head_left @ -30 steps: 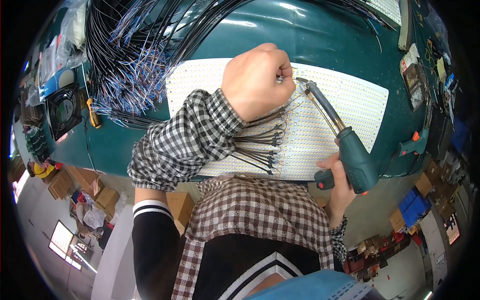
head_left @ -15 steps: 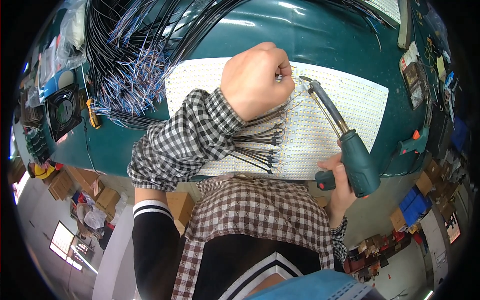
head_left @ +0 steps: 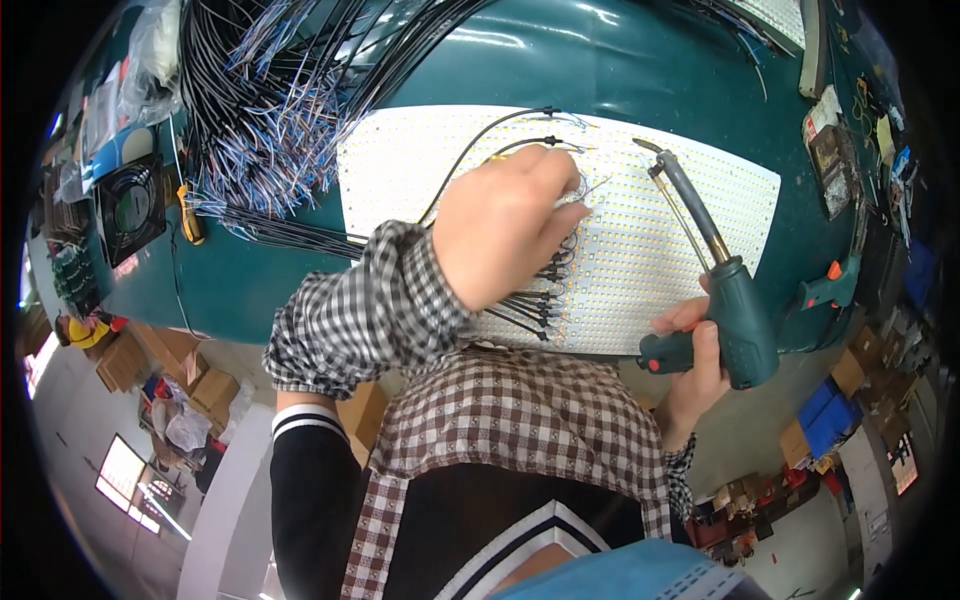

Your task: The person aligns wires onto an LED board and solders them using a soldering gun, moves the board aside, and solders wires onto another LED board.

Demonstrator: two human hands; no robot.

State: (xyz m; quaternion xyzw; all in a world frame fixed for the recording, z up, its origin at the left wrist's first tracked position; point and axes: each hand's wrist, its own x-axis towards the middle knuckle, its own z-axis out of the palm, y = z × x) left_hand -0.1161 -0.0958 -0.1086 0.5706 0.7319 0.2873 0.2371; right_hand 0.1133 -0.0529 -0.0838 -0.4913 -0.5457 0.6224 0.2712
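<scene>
My left hand [head_left: 510, 220] is over the middle of a white LED board [head_left: 690, 250], its thumb and fingers pinched at thin wires [head_left: 588, 188] of a black cable. The pinch itself is partly hidden and a little blurred. My right hand [head_left: 698, 375] is wrapped round the handle of a dark green soldering gun [head_left: 748, 325]. Its bent tip [head_left: 648, 146] points left above the board, apart from the left fingers. Two black cables [head_left: 515, 115] with bare coloured ends lie on the board beyond my left hand. Several more cables [head_left: 525, 305] lie in a row nearer me.
A thick bundle of black cables [head_left: 215, 90] with stripped blue and white ends covers the table's left side. A black fan [head_left: 130, 208] and a yellow-handled screwdriver [head_left: 190, 215] lie left of it. Another green tool [head_left: 828, 288] sits at the right edge, below a worn box [head_left: 828, 150].
My left hand has moved slightly nearer me, uncovering the two far cables. The soldering gun has shifted right, its tip farther from my left fingers.
</scene>
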